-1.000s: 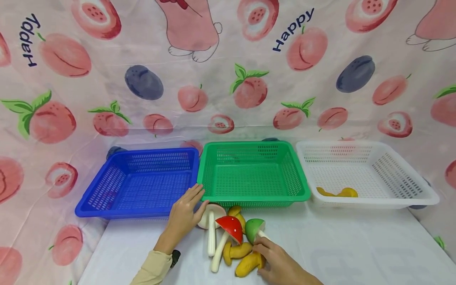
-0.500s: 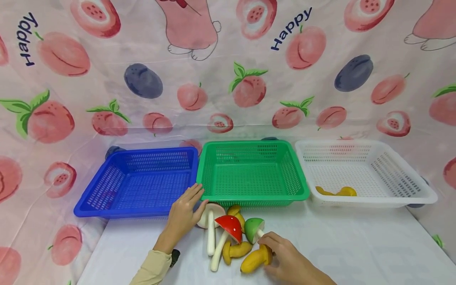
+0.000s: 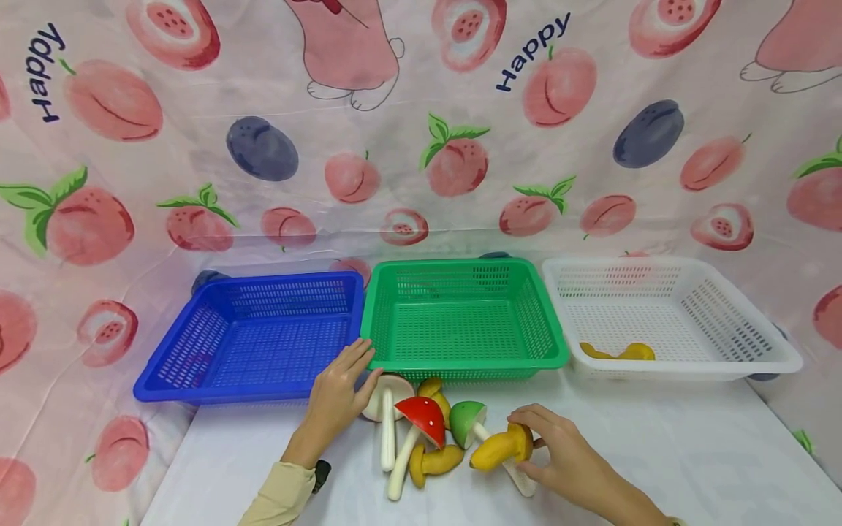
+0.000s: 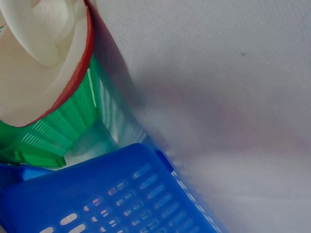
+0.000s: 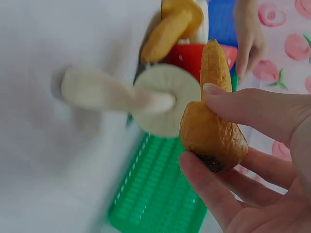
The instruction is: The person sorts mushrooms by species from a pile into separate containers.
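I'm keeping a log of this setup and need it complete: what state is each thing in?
Held yellow mushroom: off the table
Right hand: pinching that mushroom
Left hand: outstretched
Red mushroom: lying down
Green mushroom: lying down
Pale mushroom: lying, underside showing
Two loose yellow mushrooms: lying down
Blue basket: upright
Green basket: upright
White basket: upright, yellow contents partly hidden

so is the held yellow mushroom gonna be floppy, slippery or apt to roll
The held mushroom is probably stiff, since its stem sticks out from the right hand without drooping. Its creased surface may give a fair grip. Set down and nudged, it could roll in a curve, as the cap is wider than the stem.
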